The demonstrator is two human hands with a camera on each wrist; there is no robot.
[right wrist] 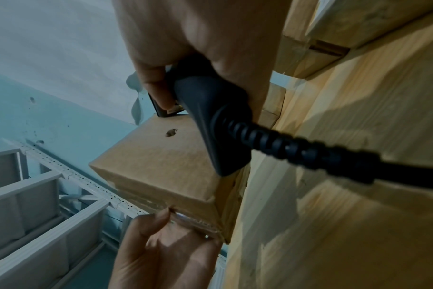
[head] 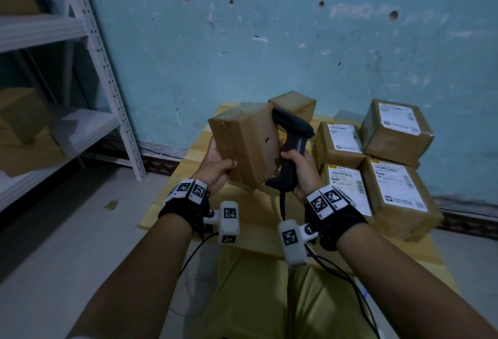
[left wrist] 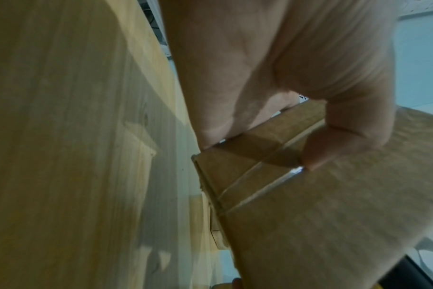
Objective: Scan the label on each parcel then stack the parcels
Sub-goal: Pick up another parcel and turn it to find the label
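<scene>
Parcel in hand: brown taped cardboard parcel [head: 244, 144], tilted, raised above the pale wooden table [head: 242, 220], at 12 o'clock from the person.
Left hand: left hand [head: 215, 167] clasps the parcel's lower left edge, thumb on the near face, fingers behind.
Right hand: right hand [head: 301, 170] wrapped round the handle of the black corded barcode scanner [head: 292, 139]; scanner head just beside the parcel's right face.
Labelled parcels: four brown cardboard parcels with white labels [head: 388, 160], at 2 o'clock, one on top of the others.
Far parcel: small plain brown parcel [head: 293, 104], behind the scanner.
Shelving: white metal rack [head: 102, 69], at 10 o'clock.
</scene>
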